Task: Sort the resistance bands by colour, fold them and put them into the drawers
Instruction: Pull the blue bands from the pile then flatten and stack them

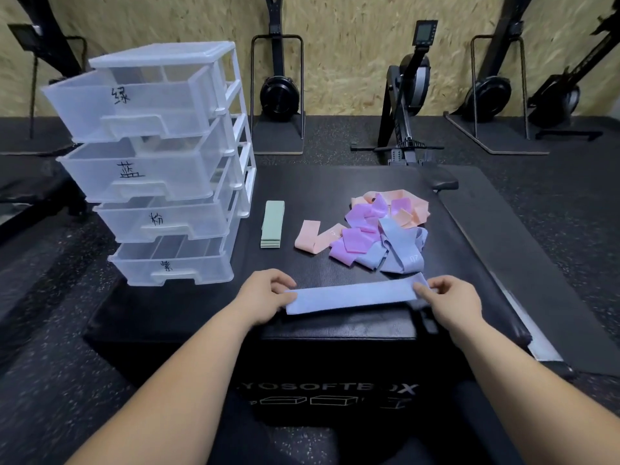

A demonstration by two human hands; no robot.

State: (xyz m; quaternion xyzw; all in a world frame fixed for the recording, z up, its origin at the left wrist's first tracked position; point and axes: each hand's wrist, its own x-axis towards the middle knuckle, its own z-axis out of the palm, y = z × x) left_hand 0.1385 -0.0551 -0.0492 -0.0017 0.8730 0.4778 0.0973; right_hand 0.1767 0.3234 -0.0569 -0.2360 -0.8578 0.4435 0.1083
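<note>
A pale blue band lies stretched flat near the front edge of the black soft box. My left hand pinches its left end and my right hand pinches its right end. Behind it sits a loose pile of blue bands, purple bands and peach bands. A single peach band lies loose left of the pile. A folded green stack rests further left. The clear drawer unit stands at the left with all its drawers pulled open.
Each drawer front carries a handwritten label. Rowing machines and other black gym gear stand along the chipboard wall behind. Dark rubber flooring surrounds the box, with a black mat to the right.
</note>
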